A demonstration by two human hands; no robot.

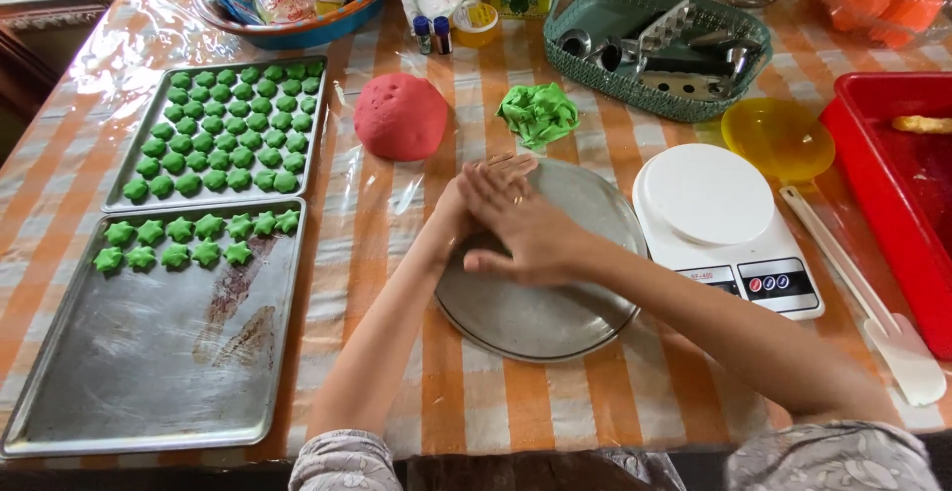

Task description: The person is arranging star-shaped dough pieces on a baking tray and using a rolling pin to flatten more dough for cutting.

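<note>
Your fingers (496,179) lie flat and together — right hand (526,233) pressed over left hand (458,211) above the round metal plate (555,317). Whatever sits between your palms is hidden. Likely dough, soft and easily squashed — cradle it lightly. The plate rests mid-surface, near the red dough ball (401,116).

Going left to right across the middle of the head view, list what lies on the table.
Lower baking tray → hands pressed together over the round metal plate → white kitchen scale → white spatula → red tub.
</note>
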